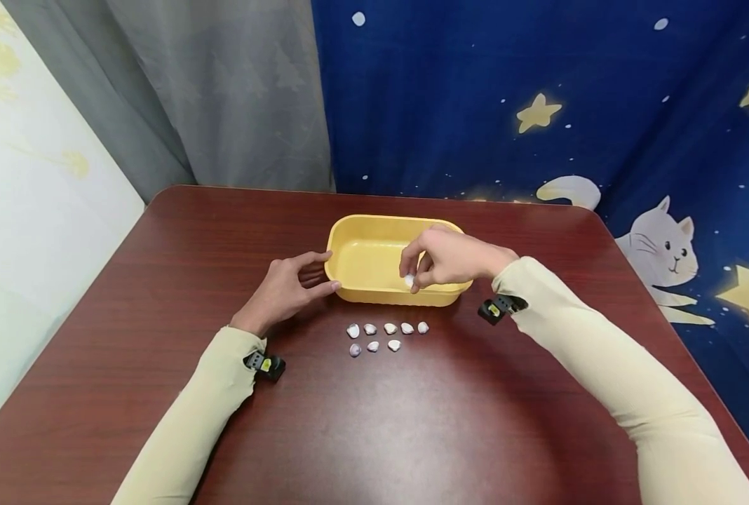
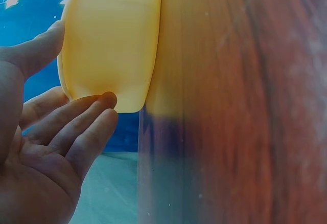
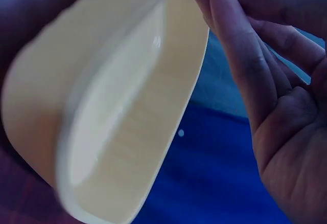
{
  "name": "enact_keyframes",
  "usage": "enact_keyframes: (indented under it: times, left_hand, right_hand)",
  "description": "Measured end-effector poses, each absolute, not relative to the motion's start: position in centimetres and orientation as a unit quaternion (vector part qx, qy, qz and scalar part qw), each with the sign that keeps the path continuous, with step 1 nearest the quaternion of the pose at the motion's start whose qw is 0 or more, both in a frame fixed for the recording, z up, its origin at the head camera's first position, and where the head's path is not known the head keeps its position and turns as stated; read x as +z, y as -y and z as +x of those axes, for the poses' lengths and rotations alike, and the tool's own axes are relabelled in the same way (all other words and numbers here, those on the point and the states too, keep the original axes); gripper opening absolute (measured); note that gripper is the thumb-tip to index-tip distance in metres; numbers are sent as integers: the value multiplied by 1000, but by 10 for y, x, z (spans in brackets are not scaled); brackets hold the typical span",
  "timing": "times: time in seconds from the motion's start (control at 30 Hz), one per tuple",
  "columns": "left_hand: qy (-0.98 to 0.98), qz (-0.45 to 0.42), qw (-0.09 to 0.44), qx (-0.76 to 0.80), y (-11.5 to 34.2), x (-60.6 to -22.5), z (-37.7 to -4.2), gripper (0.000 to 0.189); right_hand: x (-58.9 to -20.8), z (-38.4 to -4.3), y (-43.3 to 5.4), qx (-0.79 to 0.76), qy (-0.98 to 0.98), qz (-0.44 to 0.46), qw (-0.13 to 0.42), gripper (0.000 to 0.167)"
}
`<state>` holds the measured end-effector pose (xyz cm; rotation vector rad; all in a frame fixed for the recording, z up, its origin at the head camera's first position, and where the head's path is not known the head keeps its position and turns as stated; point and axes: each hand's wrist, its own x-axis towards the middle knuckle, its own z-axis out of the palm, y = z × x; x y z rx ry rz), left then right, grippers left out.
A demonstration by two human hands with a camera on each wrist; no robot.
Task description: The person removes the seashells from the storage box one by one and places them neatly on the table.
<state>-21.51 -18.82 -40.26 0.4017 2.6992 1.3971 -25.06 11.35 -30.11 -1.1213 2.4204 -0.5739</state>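
Observation:
My right hand point(image 1: 447, 256) is over the front right part of a yellow plastic basin point(image 1: 365, 294), pinching a small white shell point(image 1: 409, 280) between thumb and fingertips. In the right wrist view the fingertips come together at the basin's rim, and the shell is hidden there. At the basin's left end is my left hand point(image 1: 286, 287), thumb and fingers spread apart and fairly straight, touching the rim and outer wall. Several small pale shells point(image 1: 390, 328) lie in two rows on the table in front of the basin.
The dark red wooden table point(image 1: 160, 280) has its far edge just behind the basin. Beyond it hang a grey curtain point(image 1: 235, 91) and a blue curtain point(image 1: 437, 91) with stars and a cat. A pale wall point(image 1: 27, 196) stands on the left.

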Motion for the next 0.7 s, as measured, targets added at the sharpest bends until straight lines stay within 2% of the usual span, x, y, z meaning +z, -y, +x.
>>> enact_keyframes:
  times: [0.27,0.7]
  left_hand:
    - [-882,135,35,449,188,-401,-215,72]
    - [-893,127,35,431,190,-396,-215,72]
  right_hand:
    - [-319,-228,-122,-229,-851,-431,195,11]
    - [-354,-205,-122,-140,-853,-485,133,10]
